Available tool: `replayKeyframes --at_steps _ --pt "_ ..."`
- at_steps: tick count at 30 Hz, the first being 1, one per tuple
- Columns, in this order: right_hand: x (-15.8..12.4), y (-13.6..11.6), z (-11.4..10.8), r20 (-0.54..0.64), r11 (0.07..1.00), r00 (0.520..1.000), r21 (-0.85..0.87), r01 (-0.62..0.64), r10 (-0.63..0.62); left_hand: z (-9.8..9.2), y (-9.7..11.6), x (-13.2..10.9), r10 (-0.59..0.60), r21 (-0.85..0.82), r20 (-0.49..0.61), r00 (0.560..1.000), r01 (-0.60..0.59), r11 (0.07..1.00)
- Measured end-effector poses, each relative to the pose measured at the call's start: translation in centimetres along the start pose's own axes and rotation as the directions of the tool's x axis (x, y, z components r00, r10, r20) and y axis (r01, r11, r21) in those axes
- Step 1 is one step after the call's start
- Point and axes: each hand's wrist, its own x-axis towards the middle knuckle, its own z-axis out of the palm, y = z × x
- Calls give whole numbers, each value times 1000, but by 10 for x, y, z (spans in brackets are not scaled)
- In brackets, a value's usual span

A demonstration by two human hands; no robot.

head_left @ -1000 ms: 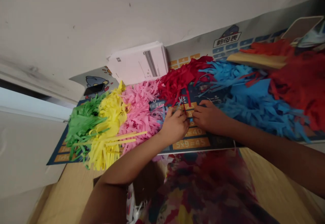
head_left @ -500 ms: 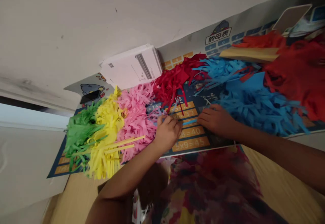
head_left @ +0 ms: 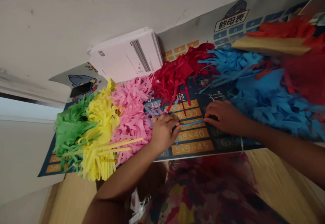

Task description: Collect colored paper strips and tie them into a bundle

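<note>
A narrow blue paper strip (head_left: 193, 123) is stretched between my two hands, low over the printed mat (head_left: 193, 147). My left hand (head_left: 164, 131) pinches its left end, beside the pink fringed paper (head_left: 133, 120). At its right end, my right hand (head_left: 222, 117) grips the strip between thumb and fingers. Close to the right hand lies a heap of blue fringed paper (head_left: 269, 98). Dark red fringed paper (head_left: 177, 75) lies beyond the hands. A few pale purple-blue strips (head_left: 153, 110) show just past my left hand.
Yellow fringed paper (head_left: 101, 126) and green fringed paper (head_left: 73, 126) lie at the left. A phone (head_left: 81, 89) rests behind them. A white box (head_left: 124, 54) stands against the wall. At right are red paper (head_left: 304, 68) and a tan folded piece (head_left: 271, 45).
The view has shifted slightly, moving the right-hand piles rightward in the picture. My hands are a little farther apart, and more of the blue strip shows between them.
</note>
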Motion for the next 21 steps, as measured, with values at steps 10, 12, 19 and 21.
replayKeyframes --at_steps 10,12,19,21 --pt "4 -24 -3 -47 922 942 -226 313 -332 2 8 -3 345 296 13 939 -333 895" --pt "3 -27 -1 -46 880 908 -272 390 -416 4 11 -4 380 335 9 925 -361 870" --pt "17 -38 3 -48 694 804 -537 480 -593 19 23 8 344 354 -8 939 -319 879" --pt "13 -52 -7 -108 694 802 -578 430 -587 14 28 10 344 372 -68 936 -296 880"
